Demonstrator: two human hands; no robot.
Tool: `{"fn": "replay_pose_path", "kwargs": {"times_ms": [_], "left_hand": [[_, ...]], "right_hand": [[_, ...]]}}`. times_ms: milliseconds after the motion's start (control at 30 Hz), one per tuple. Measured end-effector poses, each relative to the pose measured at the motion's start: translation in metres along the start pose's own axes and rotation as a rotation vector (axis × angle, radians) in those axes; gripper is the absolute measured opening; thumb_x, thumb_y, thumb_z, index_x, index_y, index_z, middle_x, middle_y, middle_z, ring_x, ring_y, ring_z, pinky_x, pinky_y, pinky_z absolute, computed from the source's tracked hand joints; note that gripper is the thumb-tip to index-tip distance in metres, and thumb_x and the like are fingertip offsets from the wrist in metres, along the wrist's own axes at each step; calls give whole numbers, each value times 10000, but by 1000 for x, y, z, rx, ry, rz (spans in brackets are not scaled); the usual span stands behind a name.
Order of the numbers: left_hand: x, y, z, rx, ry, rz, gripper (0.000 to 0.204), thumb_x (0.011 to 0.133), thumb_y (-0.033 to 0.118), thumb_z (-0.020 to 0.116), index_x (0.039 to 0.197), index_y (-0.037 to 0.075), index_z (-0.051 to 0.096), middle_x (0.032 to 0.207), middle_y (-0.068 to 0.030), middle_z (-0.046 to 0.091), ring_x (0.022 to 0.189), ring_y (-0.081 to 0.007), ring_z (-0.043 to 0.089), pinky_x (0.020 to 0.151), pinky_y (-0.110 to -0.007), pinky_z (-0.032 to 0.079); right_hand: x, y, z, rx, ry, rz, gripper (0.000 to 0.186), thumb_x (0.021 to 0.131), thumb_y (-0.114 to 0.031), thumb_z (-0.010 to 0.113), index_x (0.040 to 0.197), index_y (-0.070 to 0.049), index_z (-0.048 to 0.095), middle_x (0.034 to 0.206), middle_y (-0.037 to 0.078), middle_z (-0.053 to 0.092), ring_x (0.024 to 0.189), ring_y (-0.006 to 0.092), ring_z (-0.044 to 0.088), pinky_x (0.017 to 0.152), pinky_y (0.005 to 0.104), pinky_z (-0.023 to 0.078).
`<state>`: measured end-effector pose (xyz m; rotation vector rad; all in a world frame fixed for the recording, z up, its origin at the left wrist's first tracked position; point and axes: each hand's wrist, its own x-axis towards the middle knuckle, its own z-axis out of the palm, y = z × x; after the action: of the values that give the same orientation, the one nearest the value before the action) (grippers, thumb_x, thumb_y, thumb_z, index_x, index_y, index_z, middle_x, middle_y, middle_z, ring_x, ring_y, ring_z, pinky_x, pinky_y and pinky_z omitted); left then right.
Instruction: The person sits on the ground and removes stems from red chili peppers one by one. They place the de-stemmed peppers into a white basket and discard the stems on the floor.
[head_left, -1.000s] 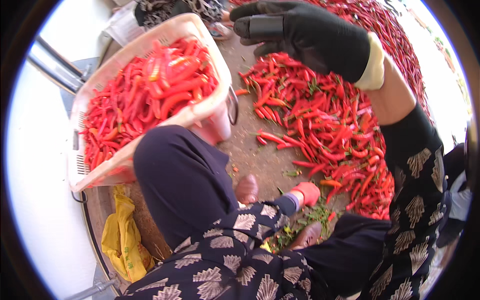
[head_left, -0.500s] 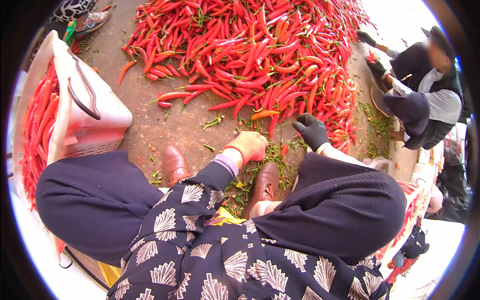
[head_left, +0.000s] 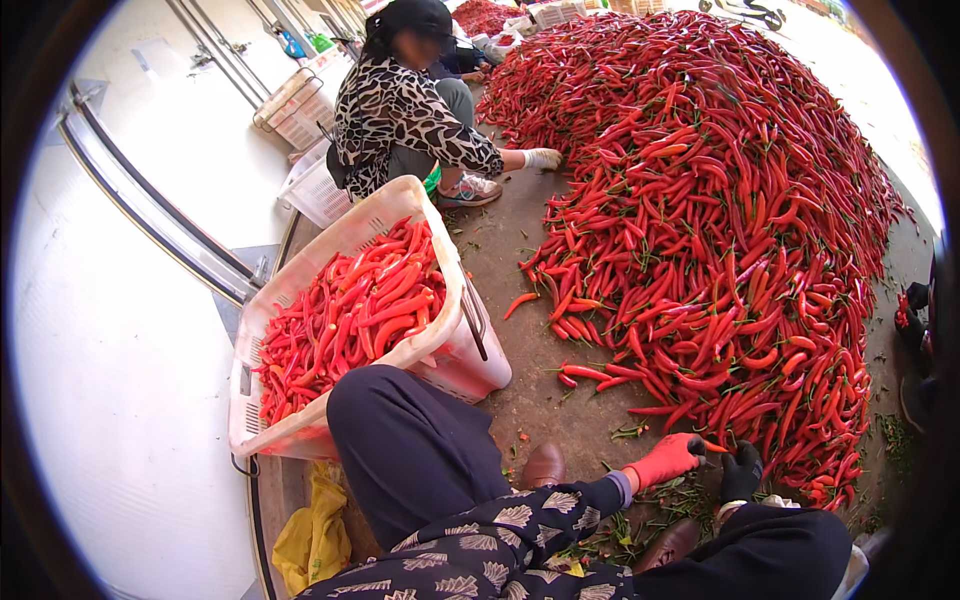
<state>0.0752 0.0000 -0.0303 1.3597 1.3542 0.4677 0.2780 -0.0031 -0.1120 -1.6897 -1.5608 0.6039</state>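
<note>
My left hand (head_left: 668, 460), in a red-orange glove, is closed on one end of an orange-red chili pepper (head_left: 714, 447). The pepper's other end meets the fingers of my right hand (head_left: 742, 471), black-gloved and closed around that tip. Both hands are low at the near edge of a large heap of red chili peppers (head_left: 700, 250). Under them, green stems (head_left: 655, 508) lie scattered on the ground around my brown shoes.
At my left stands a white plastic crate (head_left: 460, 300) holding loose red peppers (head_left: 350, 315). Beyond it a person in a patterned top (head_left: 410, 120) squats by the heap. A yellow bag (head_left: 315, 535) lies beside the crate. At the right edge another person's dark glove (head_left: 912, 315) shows.
The view has swung left and up, bringing the crate and the squatting person into sight. My hands have come together, and a pepper now shows between them.
</note>
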Motion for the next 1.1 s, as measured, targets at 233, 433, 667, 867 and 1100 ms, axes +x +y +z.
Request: {"fn": "replay_pose_path", "kwargs": {"times_ms": [233, 433, 667, 867, 1100], "left_hand": [[8, -6, 21, -620, -21, 70, 243, 830, 133, 746, 1003, 53, 594, 878, 17, 597, 822, -77, 536, 749, -243, 458], [7, -8, 23, -402, -36, 122, 130, 886, 168, 636, 925, 47, 613, 772, 29, 582, 691, -50, 492, 611, -217, 400], [9, 5, 10, -1199, -363, -207, 96, 933, 121, 545, 846, 81, 547, 646, 6, 515, 477, -78, 434, 447, -214, 351], [11, -4, 17, -887, -222, -237, 139, 951, 169, 561, 969, 39, 607, 745, -5, 581, 570, -64, 508, 508, -203, 427], [5, -18, 48, -671, -275, -237, 177, 920, 177, 521, 1011, 62, 621, 858, -22, 657, 615, -87, 556, 532, -226, 424]], "right_hand": [[-11, -86, -35, -224, -187, -326, 173, 802, -133, 646, 949, -54, 600, 807, 178, 614, 780, 393, 591, 684, 458, 453], [-39, -92, -33, 87, -213, 87, 300, 860, -73, 641, 1146, -50, 551, 965, 178, 655, 885, 324, 659, 758, 379, 494], [-46, -46, -47, 285, -431, 93, 332, 870, 4, 598, 1190, -53, 533, 959, 112, 642, 876, 174, 607, 810, 313, 481], [1, 18, -76, -586, -43, 412, 638, 793, -463, 690, 1228, -39, 493, 1043, 262, 654, 984, 423, 630, 815, 493, 490], [-11, 27, -53, -33, 76, 424, 404, 810, -240, 705, 1109, -43, 518, 904, 185, 662, 766, 294, 650, 682, 411, 510]]}}
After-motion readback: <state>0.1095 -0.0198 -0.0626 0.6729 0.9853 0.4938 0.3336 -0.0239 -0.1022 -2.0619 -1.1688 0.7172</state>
